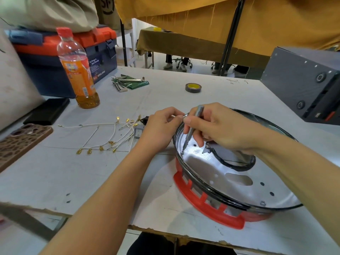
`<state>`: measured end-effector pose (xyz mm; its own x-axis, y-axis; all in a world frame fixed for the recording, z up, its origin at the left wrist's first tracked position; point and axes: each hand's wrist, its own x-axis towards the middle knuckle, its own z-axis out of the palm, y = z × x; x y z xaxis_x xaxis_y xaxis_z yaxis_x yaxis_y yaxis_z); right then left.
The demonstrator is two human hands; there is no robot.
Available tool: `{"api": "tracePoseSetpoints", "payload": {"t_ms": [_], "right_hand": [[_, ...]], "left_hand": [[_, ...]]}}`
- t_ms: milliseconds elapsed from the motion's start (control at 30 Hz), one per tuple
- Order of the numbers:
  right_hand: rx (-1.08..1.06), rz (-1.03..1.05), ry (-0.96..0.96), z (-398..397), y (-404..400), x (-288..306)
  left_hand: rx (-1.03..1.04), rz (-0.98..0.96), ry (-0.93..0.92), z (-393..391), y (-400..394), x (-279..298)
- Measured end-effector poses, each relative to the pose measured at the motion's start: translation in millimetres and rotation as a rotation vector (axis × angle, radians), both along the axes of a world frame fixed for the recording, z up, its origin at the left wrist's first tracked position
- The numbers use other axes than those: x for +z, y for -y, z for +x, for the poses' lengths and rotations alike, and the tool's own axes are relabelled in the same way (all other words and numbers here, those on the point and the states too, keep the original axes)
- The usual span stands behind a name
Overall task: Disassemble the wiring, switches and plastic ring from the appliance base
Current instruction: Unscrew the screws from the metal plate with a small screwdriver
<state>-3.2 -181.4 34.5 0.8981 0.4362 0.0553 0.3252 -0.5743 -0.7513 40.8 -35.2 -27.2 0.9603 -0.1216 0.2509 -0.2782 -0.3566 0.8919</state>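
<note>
Worktop: a white board with chipped near edge; mustard cloth hangs behind, and chair legs and feet show under a far table.
Base: the base lies at the worktop's right, open side up, shiny metal inside, its red ring underneath along the near-left rim.
Right grip: the right hand curls round a screwdriver.
Screwdriver axis: steeply tilted, handle up and away, tip down on a screw in the base floor, just below the grip.
Left grip: the left hand, fingers curled, pinches the base rim just left of the right grip.
Wires: white wires with brass terminals lie left of the left grip, a switch beside them.
Around: bottle, toolbox, hex keys, tape, phone, grey box.
</note>
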Motion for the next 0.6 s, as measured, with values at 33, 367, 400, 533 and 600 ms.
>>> {"api": "tracePoseSetpoints", "payload": {"t_ms": [33, 367, 400, 533, 600], "right_hand": [[0.03, -0.009, -0.012, 1, 1, 2], [0.199, -0.137, -0.089, 10, 6, 16], [0.195, -0.138, -0.076, 9, 4, 16], [0.13, -0.15, -0.009, 5, -6, 12], [0.035, -0.137, 0.04, 5, -10, 7]], "left_hand": [[-0.002, 0.002, 0.003, 0, 0, 0], [-0.017, -0.039, -0.007, -1, 1, 1], [-0.015, -0.039, -0.002, -1, 1, 1], [-0.022, 0.015, 0.023, 0, -1, 0], [-0.007, 0.038, 0.03, 1, -2, 0]]}}
